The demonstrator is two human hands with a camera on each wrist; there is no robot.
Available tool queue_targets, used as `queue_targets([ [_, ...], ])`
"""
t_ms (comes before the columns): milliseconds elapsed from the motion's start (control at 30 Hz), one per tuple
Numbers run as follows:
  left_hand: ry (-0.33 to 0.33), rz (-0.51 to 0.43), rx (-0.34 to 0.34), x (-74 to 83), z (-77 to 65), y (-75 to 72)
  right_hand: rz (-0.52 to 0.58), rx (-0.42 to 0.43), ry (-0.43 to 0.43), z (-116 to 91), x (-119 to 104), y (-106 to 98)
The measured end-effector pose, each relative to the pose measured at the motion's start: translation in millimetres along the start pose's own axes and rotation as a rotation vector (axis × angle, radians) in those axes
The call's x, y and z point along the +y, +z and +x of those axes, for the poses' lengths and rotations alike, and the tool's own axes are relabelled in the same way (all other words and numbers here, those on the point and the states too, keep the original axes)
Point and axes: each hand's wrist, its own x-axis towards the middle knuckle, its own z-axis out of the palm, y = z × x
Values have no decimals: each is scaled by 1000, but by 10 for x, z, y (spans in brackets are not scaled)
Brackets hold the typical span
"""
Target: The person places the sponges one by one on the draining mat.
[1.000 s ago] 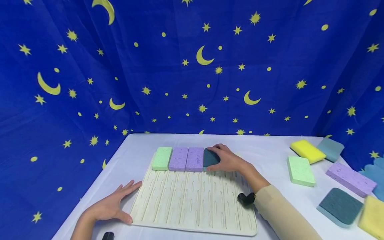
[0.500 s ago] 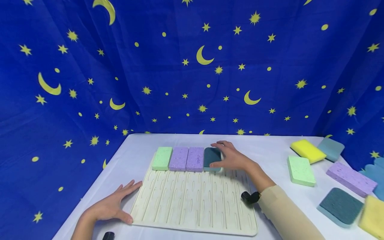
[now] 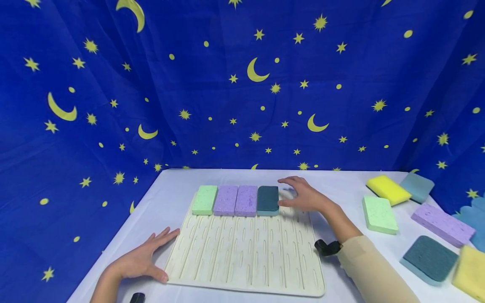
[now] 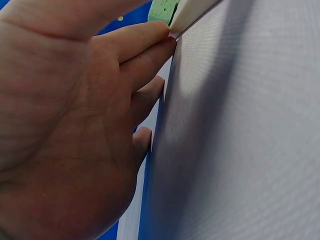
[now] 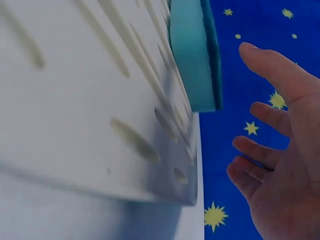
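Observation:
Four sponges would exceed my count, so several stand side by side along the far edge of a cream ridged mat [image 3: 242,256]: a green sponge [image 3: 205,200], a purple sponge [image 3: 226,200], a second purple sponge [image 3: 246,200] and a dark teal scrub sponge [image 3: 267,200]. Just right of the teal one hovers my right hand [image 3: 307,196], fingers spread, holding nothing; the right wrist view shows a gap between the thumb and the teal sponge [image 5: 192,60]. My left hand [image 3: 138,256] rests on the table with its thumb and fingertips at the mat's left edge.
To the right lie loose sponges: a bright yellow one [image 3: 388,190], a blue-grey one [image 3: 417,187], a green one [image 3: 380,214], a purple one [image 3: 442,224], a dark teal one [image 3: 429,260] and a pale yellow one [image 3: 471,273]. A blue star-patterned curtain [image 3: 227,97] hangs behind the white table.
My right hand has let go of the dark teal sponge and moved right, off it. The sponge stays in the row. My left hand has not moved.

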Motion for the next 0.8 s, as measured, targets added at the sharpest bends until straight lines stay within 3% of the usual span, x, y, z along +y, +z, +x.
queue_targets([
  [800,-33,-20,-6,39,-16,8,-19,47,27,-359,309,-354],
])
